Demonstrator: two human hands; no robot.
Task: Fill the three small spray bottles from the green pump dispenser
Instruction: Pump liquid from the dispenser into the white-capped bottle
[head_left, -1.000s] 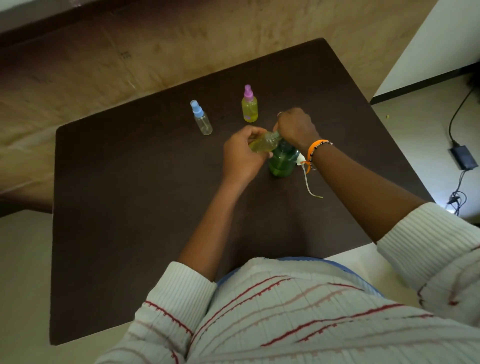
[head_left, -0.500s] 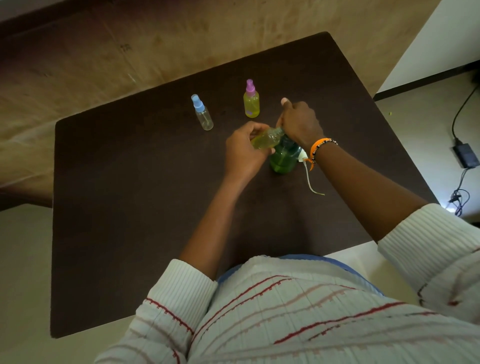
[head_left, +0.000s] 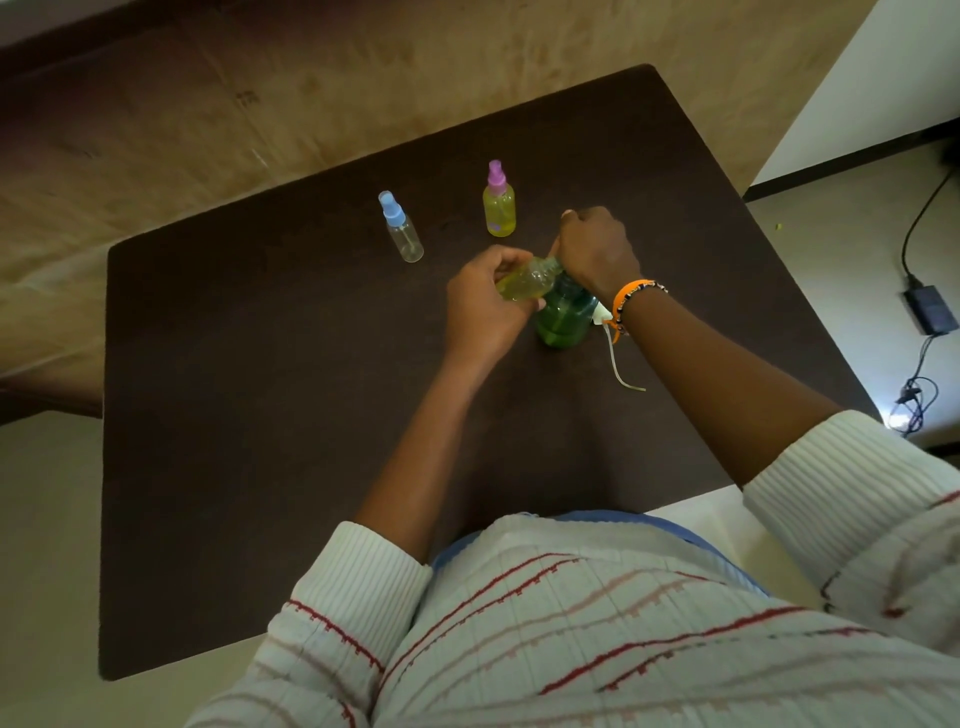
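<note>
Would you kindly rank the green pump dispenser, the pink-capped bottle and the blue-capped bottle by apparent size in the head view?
1. green pump dispenser, widest, though the hands partly hide it.
2 and 3. pink-capped bottle and blue-capped bottle: these look alike in size, so I would not rank them.

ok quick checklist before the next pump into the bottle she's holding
1. Left hand grips the uncapped small bottle, tilted toward the dispenser: ok.
2. Right hand sits on top of the green pump dispenser: ok.
3. Nozzle lined up with the bottle mouth: cannot tell, the right hand hides it.
4. Dispenser stands upright on the table: ok.
5. Fill level in the held bottle: yellowish liquid shows, exact level cannot tell.
6. Blue-capped bottle looks clear, not yet filled: not ok; pink-capped bottle shows yellow liquid: ok.
</note>
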